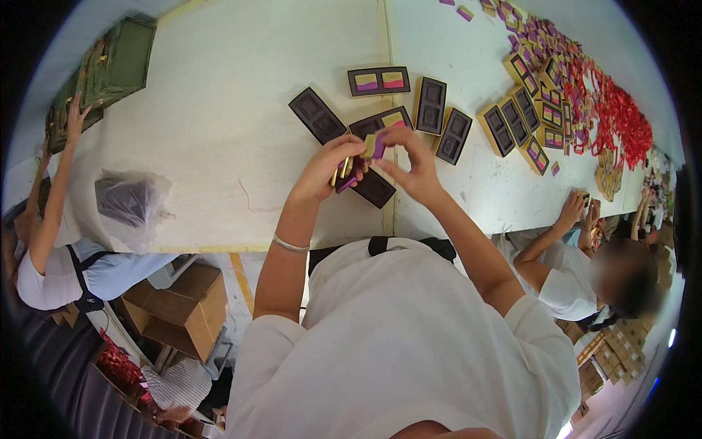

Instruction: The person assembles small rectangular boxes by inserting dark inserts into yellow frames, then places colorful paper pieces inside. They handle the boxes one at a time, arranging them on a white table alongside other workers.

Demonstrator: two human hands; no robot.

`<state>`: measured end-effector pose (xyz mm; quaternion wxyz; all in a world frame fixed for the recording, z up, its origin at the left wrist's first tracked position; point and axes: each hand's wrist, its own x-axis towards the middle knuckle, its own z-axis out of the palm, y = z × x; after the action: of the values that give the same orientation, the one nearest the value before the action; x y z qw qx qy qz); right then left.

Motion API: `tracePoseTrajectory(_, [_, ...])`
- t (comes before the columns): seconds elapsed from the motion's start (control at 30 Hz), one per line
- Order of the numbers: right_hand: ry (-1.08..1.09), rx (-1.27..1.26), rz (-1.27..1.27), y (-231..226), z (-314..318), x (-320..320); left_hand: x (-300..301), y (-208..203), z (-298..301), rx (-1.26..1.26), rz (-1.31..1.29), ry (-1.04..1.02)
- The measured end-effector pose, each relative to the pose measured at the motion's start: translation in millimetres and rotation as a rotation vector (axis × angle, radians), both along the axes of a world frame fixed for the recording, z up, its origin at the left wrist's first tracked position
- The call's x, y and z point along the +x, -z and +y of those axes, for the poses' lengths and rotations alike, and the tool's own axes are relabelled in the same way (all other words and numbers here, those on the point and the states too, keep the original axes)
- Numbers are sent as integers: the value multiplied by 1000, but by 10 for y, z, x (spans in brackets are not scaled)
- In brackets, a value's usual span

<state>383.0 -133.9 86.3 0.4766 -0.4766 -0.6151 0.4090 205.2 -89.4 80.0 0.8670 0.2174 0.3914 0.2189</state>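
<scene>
While the left hand (322,172) curls its fingers around several small gold-and-purple packets (374,146) above the tabletop (248,73), the right hand (414,164) reaches one packet's edge; whether its fingers grip, I can't tell. The packets look light, fairly stiff and perhaps slippery, probably best pinched by opposite edges. Toward ten o'clock from them lies a black two-well box (317,116), gold-sided; near three, tangled, glossy red ribbon (621,121); near nine, crinkly clear plastic (150,205).

In a packing workshop, people (569,282) are working along a long table (241,95), small packets (537,33) and red ribbon (621,121) are lying heaped, and cartons (618,355) are standing stacked.
</scene>
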Motion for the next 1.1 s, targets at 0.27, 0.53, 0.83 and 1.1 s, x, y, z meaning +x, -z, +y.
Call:
tracePoseTrajectory(0.27, [125,-21,-377,305,111,71,-151,313,68,21,144,-117])
tracePoseTrajectory(0.53, [-301,298,-878,625,373,215,76,347,-101,266,542,-17])
tracePoseTrajectory(0.83, [-121,138,-559,692,454,188,50,470,-134,339,589,-29])
tracePoseTrajectory(1.1, [-58,82,-770,1015,526,60,92,374,-81,249,507,-118])
